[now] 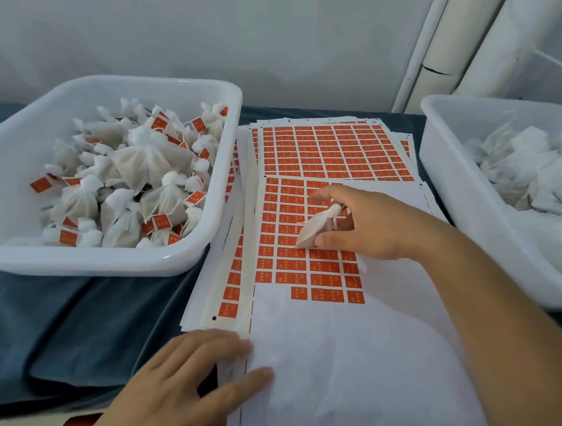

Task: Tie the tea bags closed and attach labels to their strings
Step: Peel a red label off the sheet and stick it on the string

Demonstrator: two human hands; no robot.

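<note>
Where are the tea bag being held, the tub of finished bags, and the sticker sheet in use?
tea bag point(317, 227): head view, on its white pouch body.
tub of finished bags point(216, 191): head view, on its right wall.
sticker sheet point(348, 358): head view, on its bare peeled part.

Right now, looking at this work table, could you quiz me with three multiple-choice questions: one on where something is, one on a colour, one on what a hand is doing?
1. Where are the labelled white tea bags?
A. left white plastic tub
B. on the blue cloth
C. on the label sheets

2. What colour are the small rectangular labels?
A. green
B. orange-red
C. black

3. What is the right hand doing?
A. lying flat
B. holding a small white tea bag
C. gripping a tub

Answers: 1 A, they fill the left tub. 2 B, the sheets show orange-red rows. 3 B, thumb and fingers pinch the bag above the sheet.
</note>
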